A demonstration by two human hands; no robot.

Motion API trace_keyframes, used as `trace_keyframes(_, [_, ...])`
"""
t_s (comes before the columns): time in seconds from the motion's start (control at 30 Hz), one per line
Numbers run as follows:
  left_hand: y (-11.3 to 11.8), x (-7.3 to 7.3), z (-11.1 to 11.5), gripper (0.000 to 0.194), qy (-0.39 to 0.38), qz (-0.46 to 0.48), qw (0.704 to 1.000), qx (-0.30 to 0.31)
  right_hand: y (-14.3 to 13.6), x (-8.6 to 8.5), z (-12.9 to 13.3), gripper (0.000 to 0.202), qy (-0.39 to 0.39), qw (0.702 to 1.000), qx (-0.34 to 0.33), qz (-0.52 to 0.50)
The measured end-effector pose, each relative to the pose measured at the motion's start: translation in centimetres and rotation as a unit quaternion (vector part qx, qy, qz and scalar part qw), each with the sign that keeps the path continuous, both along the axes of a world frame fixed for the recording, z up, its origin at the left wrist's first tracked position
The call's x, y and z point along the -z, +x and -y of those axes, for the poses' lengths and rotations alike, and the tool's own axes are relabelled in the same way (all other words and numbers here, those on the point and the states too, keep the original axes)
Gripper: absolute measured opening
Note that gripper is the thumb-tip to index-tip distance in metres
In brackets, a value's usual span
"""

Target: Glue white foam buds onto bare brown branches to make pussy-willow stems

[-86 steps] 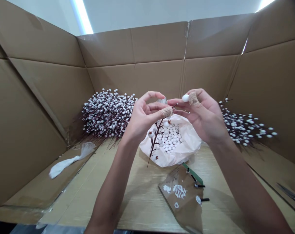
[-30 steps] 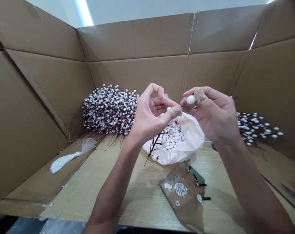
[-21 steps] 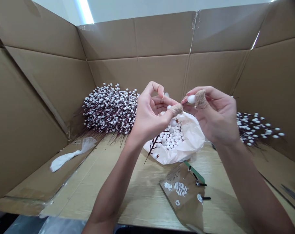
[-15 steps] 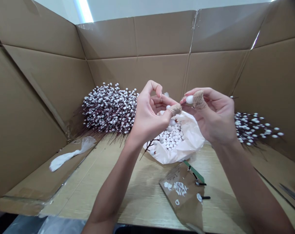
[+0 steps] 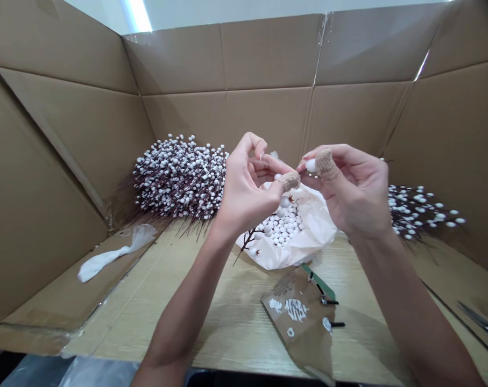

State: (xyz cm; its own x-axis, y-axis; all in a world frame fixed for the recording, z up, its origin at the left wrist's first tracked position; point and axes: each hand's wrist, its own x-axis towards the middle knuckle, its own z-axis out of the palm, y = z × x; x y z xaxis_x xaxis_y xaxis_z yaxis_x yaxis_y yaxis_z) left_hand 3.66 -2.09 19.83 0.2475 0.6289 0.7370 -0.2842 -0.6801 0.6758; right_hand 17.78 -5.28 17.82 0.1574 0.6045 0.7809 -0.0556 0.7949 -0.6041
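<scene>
Over a white plastic bag [image 5: 318, 228] of loose white berries [image 5: 283, 232], my two hands nearly meet at the fingertips. My left hand [image 5: 252, 188] pinches a dark brown artificial berry branch [image 5: 248, 239], whose lower twigs hang below the palm with a few white berries on them. Between the thumb and fingers of my right hand [image 5: 359, 188] is one white berry [image 5: 310, 165], against the tip of a twig. Whether the twig is inside the berry is too small to tell. Both thumbs wear knitted beige covers [image 5: 326, 165].
A big heap of white-berried branches [image 5: 181, 177] lies at the back left, a smaller one [image 5: 423, 212] at the right. In front is a cardboard piece [image 5: 308, 344] with white smears. Scissors [image 5: 480, 322] lie far right, a white plastic strip [image 5: 106, 260] left. Cardboard walls [image 5: 268, 118] enclose the table.
The right hand's fingers and the white berry have shifted very slightly left, toward the left fingertips. The whole view has moved a little; otherwise both hands keep their hold.
</scene>
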Motion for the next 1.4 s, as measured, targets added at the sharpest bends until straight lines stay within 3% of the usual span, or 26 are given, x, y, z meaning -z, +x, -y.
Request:
trace_keyframes(0.33, [0.0, -0.4, 0.8, 0.045, -0.092, 0.040, 0.995, 0.013, -0.4, 0.2, -0.4, 0.016, -0.005, 1.000, 0.016, -0.014])
trace_keyframes(0.57, [0.1, 0.1, 0.3, 0.039, -0.003, 0.014, 0.999, -0.031, -0.8, 0.4, -0.7, 0.017, -0.012, 0.999, 0.022, -0.031])
trace_keyframes(0.9, [0.5, 0.2, 0.2, 0.045, -0.026, 0.041, 0.999, -0.023, -1.0, 0.6, -1.1, 0.022, -0.018, 0.999, 0.036, -0.034])
trace_keyframes(1.17, [0.5, -0.1, 0.4, 0.048, -0.079, 0.041, 0.996, 0.014, -0.1, 0.2, -0.8, 0.019, -0.045, 0.998, -0.037, -0.030])
trace_keyframes(1.4, [0.1, 0.0, -0.5, 0.049, -0.116, 0.082, 0.990, 0.013, 0.4, -0.3, -0.4, 0.026, -0.121, 0.990, -0.070, -0.012])
